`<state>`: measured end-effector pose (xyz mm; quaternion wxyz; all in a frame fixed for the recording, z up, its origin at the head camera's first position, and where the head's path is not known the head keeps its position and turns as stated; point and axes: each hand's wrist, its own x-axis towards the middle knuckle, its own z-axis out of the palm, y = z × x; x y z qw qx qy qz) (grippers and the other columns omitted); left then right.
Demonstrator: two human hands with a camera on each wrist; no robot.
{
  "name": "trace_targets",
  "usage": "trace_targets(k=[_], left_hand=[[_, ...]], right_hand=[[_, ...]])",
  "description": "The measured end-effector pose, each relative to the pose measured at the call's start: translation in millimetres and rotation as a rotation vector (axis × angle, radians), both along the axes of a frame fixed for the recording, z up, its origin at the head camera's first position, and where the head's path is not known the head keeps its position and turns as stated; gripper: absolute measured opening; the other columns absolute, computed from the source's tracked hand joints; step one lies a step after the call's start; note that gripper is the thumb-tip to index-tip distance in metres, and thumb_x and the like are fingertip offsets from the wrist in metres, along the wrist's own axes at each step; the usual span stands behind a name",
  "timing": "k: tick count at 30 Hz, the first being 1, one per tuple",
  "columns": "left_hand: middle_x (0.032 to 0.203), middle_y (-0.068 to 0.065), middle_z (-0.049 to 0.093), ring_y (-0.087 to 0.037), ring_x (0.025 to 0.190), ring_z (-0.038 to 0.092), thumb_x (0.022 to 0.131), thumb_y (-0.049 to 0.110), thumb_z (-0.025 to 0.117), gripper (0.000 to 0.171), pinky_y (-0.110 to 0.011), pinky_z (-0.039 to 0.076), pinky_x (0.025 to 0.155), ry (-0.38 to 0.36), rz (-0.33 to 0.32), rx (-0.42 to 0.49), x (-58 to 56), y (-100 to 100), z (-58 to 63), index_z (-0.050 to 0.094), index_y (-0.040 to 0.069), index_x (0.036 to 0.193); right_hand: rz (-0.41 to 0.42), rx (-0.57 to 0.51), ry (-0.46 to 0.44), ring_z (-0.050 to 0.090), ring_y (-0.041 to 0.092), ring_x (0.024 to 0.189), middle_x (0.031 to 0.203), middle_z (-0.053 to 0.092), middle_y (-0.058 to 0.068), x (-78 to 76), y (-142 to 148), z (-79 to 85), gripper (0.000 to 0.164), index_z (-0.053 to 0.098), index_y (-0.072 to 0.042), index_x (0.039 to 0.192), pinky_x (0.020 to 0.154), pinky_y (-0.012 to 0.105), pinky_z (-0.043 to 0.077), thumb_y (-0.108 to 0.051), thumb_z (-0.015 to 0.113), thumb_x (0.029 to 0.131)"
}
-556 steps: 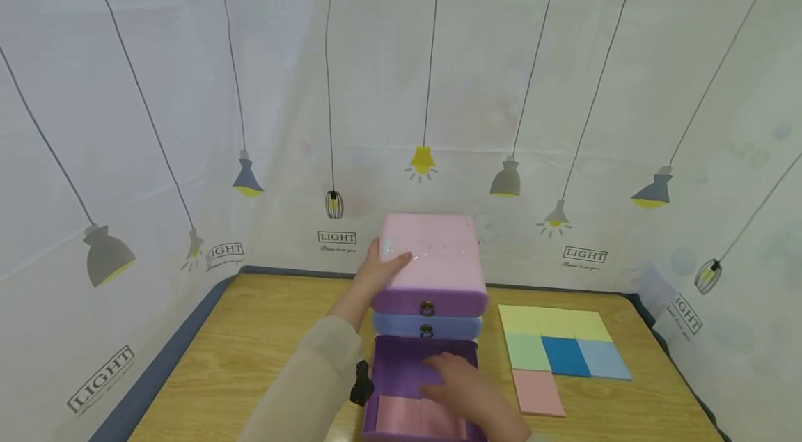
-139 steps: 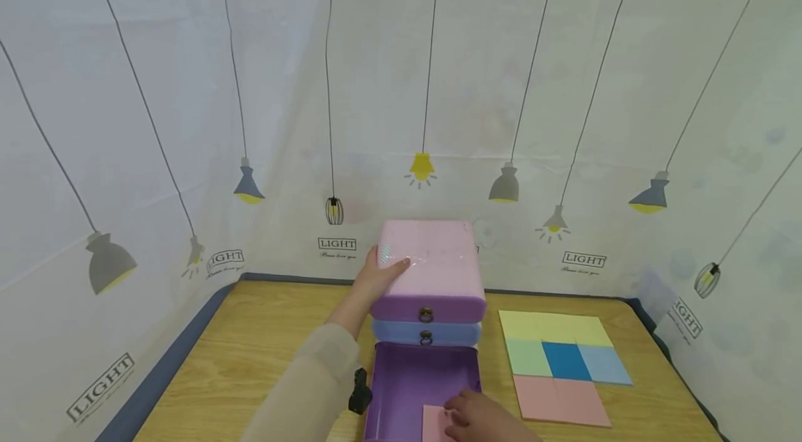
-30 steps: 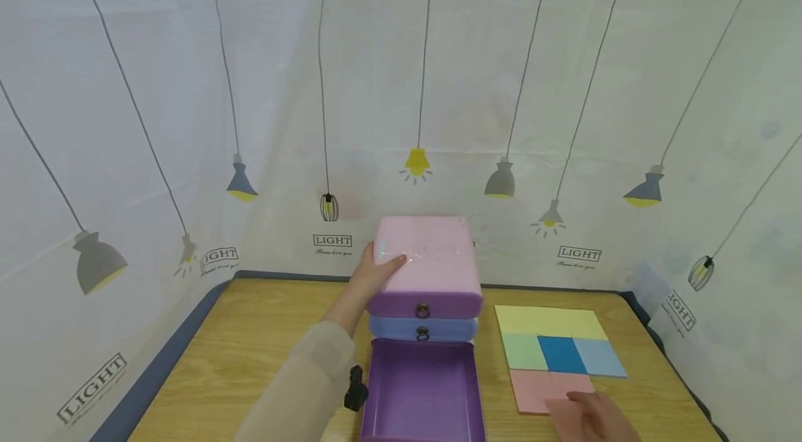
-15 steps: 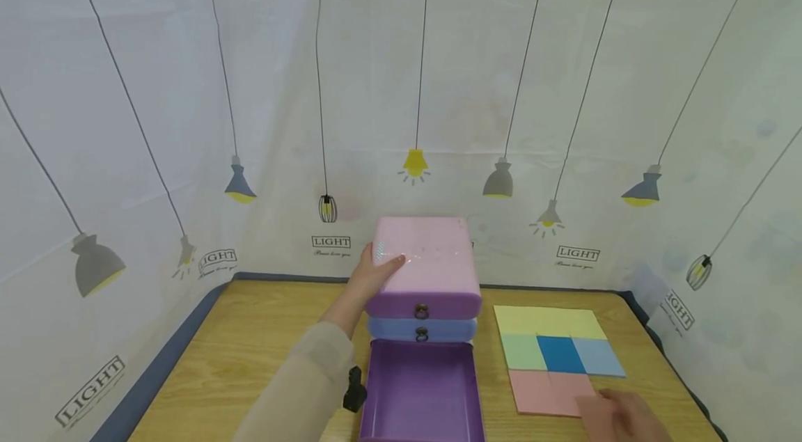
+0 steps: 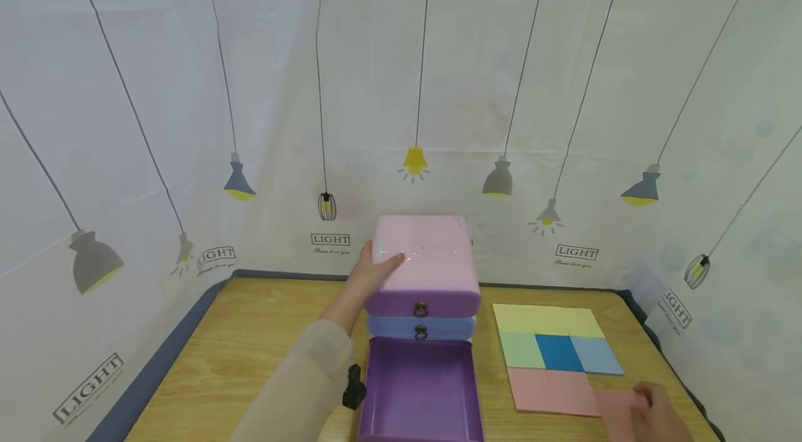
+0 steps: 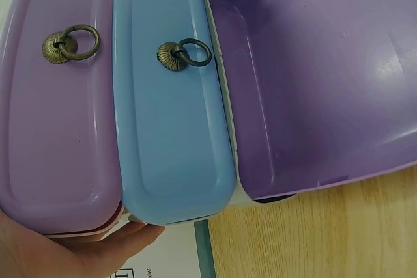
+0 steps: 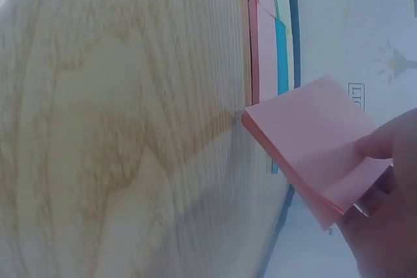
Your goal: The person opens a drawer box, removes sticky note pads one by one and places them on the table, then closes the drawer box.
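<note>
My left hand (image 5: 370,275) grips the left side of a small chest of drawers (image 5: 426,247), thumb on its pink lid. In the left wrist view, the fingers (image 6: 133,242) show beside the purple and blue drawer fronts. The lowest purple drawer (image 5: 420,386) is pulled out, its bare bottom showing. At the lower right, my right hand (image 5: 658,414) pinches a pink sticky note pad (image 5: 620,407) by its right part. That pad's left edge is right at the end of the pink row (image 5: 551,390). In the right wrist view, it is tilted, thumb on top.
Above the pink row lie yellow (image 5: 545,319), green (image 5: 523,350), dark blue (image 5: 560,353) and light blue (image 5: 597,355) pads in a grid on the wooden table (image 5: 269,337). Behind stands a wall cloth printed with lamps (image 5: 415,162).
Over the longer span, pink pads have left the drawer and the pink row has grown. In the last second my right hand carries a pink pad rightward to the row's end; the left hand stays.
</note>
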<state>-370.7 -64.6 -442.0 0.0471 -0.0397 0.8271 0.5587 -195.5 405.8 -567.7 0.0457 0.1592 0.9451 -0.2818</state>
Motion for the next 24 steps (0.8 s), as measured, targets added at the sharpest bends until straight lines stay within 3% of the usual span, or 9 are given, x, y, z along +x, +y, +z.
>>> trace_targets(k=[5,10,12,18,21,24], left_hand=[[0.14,-0.014,0.031,-0.034,0.118,0.039,0.073,0.059,0.061,0.093,-0.053,0.034,0.093,-0.001,-0.001,0.006,0.4,0,2.1,0.015,0.02,0.143],[0.14,-0.015,0.031,-0.035,0.118,0.04,0.074,0.058,0.06,0.092,-0.053,0.034,0.093,0.011,-0.007,0.0,-1.2,0,0.5,0.015,0.017,0.143],[0.139,-0.016,0.033,-0.034,0.117,0.04,0.074,0.059,0.06,0.093,-0.053,0.035,0.093,0.013,-0.012,-0.003,-2.9,0,-1.4,0.015,0.016,0.143],[0.139,-0.013,0.032,-0.032,0.118,0.04,0.071,0.061,0.061,0.097,-0.051,0.033,0.095,-0.004,-0.013,-0.006,-8.2,-1,-5.7,0.014,0.017,0.144],[0.139,-0.016,0.032,-0.034,0.118,0.039,0.072,0.06,0.061,0.095,-0.053,0.033,0.094,0.007,-0.012,-0.003,-6.7,-1,-4.4,0.015,0.016,0.143],[0.139,-0.016,0.032,-0.034,0.117,0.04,0.073,0.058,0.061,0.093,-0.052,0.034,0.093,0.01,-0.009,0.002,-4.9,-1,-2.7,0.016,0.017,0.143]], right_hand=[[0.039,0.039,0.041,0.05,0.035,0.086,0.11,0.037,0.032,-4.1,9,0.8,0.036,0.029,0.011,0.117,0.073,0.045,0.045,-0.011,0.043,0.093],[-0.014,0.073,0.038,0.051,0.034,0.083,0.109,0.038,0.032,-9.0,13,1.1,0.034,0.031,0.01,0.115,0.071,0.045,0.045,-0.005,0.047,0.089],[-0.027,0.074,0.019,0.049,0.04,0.092,0.114,0.036,0.033,-12.0,15,0.4,0.036,0.03,0.01,0.117,0.076,0.05,0.043,-0.003,0.047,0.088],[-0.032,0.019,-0.136,0.033,0.05,0.108,0.123,0.024,0.034,-27.0,20,-8.1,0.062,0.02,0.01,0.129,0.086,0.058,0.034,-0.005,0.058,0.083],[0.022,0.006,-0.188,0.027,0.053,0.112,0.124,0.021,0.035,-35.2,25,-13.2,0.076,0.015,0.01,0.132,0.088,0.061,0.031,-0.006,0.065,0.077],[0.108,0.029,-0.209,0.024,0.054,0.112,0.122,0.023,0.036,-41.7,32,-16.9,0.08,0.015,0.013,0.131,0.089,0.062,0.029,-0.008,0.068,0.074]])
